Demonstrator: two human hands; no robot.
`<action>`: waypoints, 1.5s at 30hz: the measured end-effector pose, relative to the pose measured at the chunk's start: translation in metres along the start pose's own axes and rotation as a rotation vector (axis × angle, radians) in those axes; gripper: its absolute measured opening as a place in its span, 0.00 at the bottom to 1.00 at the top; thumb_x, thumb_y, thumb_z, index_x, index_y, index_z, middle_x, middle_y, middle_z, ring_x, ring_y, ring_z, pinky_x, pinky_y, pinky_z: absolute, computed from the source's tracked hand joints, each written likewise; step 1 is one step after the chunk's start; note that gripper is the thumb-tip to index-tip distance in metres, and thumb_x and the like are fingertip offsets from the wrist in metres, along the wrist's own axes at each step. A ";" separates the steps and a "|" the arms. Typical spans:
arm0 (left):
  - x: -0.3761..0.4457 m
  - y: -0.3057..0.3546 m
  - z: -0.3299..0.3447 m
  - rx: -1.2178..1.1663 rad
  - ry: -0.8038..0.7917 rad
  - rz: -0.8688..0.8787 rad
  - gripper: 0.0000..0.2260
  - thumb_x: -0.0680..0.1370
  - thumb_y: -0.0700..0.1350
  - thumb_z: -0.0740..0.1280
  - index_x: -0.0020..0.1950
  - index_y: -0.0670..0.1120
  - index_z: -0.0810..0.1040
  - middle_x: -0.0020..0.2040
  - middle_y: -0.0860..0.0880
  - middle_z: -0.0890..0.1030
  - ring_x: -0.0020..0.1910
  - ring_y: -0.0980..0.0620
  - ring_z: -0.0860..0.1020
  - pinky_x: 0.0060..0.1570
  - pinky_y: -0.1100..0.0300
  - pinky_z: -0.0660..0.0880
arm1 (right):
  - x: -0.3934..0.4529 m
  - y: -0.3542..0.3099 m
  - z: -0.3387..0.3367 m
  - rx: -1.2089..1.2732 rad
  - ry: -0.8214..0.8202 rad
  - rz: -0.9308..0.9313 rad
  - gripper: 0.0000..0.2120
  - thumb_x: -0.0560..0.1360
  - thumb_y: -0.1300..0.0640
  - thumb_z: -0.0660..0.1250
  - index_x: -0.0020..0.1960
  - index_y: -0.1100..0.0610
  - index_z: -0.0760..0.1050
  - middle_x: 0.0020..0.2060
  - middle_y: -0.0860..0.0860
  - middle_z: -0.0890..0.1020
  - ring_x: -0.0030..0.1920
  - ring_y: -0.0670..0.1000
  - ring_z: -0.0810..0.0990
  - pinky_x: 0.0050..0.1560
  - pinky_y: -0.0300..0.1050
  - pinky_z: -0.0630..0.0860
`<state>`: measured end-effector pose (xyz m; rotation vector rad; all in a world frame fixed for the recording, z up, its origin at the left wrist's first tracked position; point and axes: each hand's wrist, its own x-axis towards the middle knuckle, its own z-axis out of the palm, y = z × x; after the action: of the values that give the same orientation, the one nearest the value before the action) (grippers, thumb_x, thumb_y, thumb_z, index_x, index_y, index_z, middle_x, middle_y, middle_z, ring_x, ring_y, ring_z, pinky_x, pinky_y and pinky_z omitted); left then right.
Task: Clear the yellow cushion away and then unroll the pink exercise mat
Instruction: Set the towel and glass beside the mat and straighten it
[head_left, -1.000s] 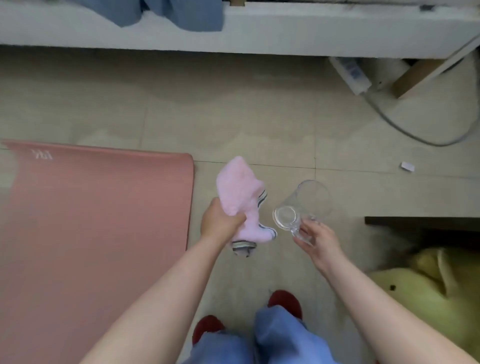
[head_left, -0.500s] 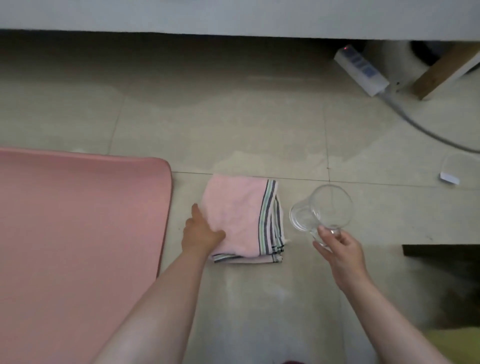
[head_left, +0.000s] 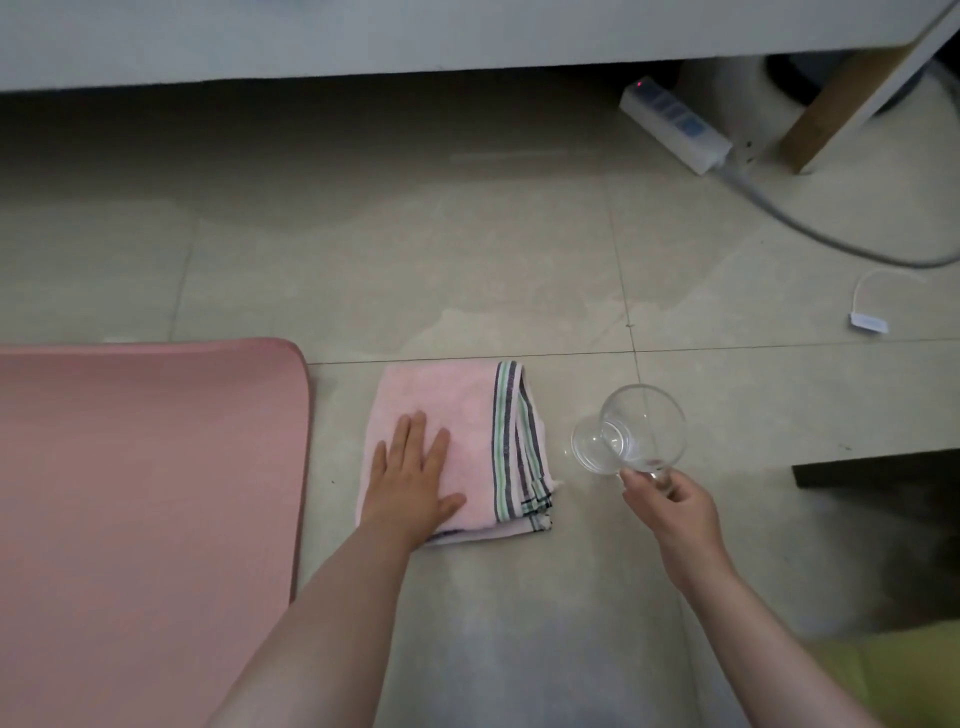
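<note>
On the tiled floor: pink exercise mat lies flat, unrolled, far left. Left hand rests open-palmed on a folded pink striped towel just beside it. Right hand grips a tilted glass mug by the handle. Yellow cushion at bottom-right edge.

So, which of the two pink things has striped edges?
The folded towel under the left hand; the mat beside it is plain pink.
</note>
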<state>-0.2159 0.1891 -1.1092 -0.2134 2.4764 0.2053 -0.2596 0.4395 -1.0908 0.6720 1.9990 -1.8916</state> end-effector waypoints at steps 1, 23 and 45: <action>0.000 -0.001 0.001 0.002 0.000 0.001 0.35 0.78 0.60 0.54 0.76 0.49 0.38 0.77 0.44 0.34 0.75 0.45 0.34 0.75 0.49 0.40 | 0.000 -0.001 0.000 0.001 0.005 0.005 0.24 0.70 0.67 0.69 0.25 0.51 0.60 0.24 0.47 0.62 0.32 0.48 0.61 0.38 0.40 0.61; -0.027 -0.069 -0.046 -0.366 0.211 -0.267 0.22 0.80 0.51 0.54 0.69 0.39 0.64 0.68 0.38 0.68 0.67 0.41 0.66 0.60 0.49 0.68 | -0.068 -0.079 0.121 -0.639 0.018 -0.432 0.07 0.71 0.63 0.69 0.44 0.68 0.77 0.57 0.62 0.80 0.63 0.59 0.73 0.67 0.54 0.65; -0.145 -0.238 0.046 -0.507 -0.393 -0.368 0.27 0.80 0.46 0.58 0.77 0.46 0.52 0.78 0.43 0.43 0.77 0.43 0.50 0.75 0.51 0.55 | -0.110 -0.099 0.296 -1.274 -0.686 -0.771 0.11 0.73 0.62 0.65 0.53 0.65 0.77 0.55 0.59 0.82 0.39 0.52 0.72 0.37 0.37 0.58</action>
<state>-0.0271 -0.0186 -1.0792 -0.7561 1.9168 0.6475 -0.2475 0.1303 -0.9732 -1.0172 2.4394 -0.4937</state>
